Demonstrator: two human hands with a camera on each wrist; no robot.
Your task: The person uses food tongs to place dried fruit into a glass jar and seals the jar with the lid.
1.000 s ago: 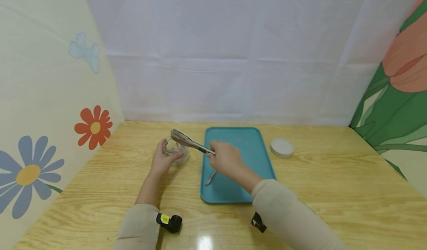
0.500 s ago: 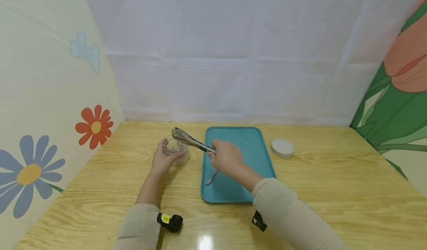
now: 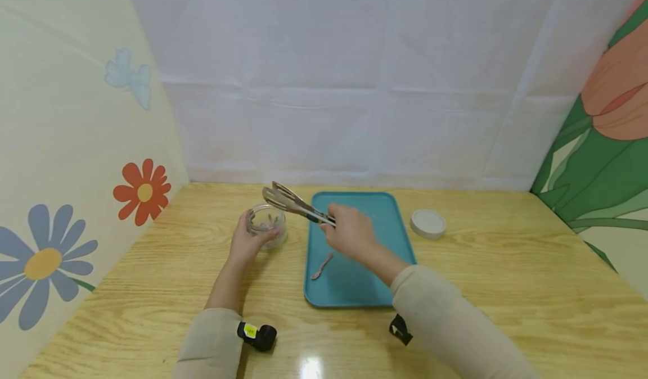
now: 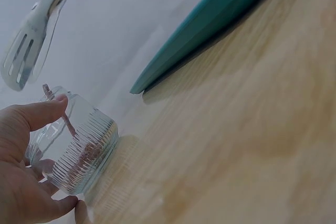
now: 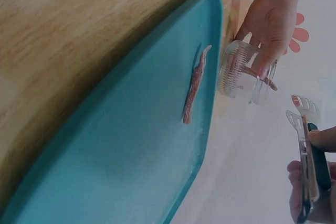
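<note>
My left hand (image 3: 248,244) grips a clear ribbed glass jar (image 4: 100,129), thumb and fingers round its side, on the table left of the tray. Inside the jar, a thin reddish-brown strip (image 4: 69,124) like dried meat leans with its tip past the rim, and more such pieces lie lower down. My right hand (image 3: 349,233) holds metal serving tongs (image 3: 288,202) by the handles. Their slotted heads are spread apart above the jar mouth, with nothing between them. On the teal tray (image 3: 354,292) lies a similar single strip (image 5: 195,87), near its left edge.
A round white lid (image 3: 428,224) lies on the wooden table (image 3: 486,266) to the right of the tray. A white cloth backdrop (image 3: 324,131) hangs behind the table, and flower-patterned panels stand on both sides.
The tongs have risen from the jar mouth and shifted slightly right with my right hand, and their heads have spread apart. My left hand and the jar stay in place.
</note>
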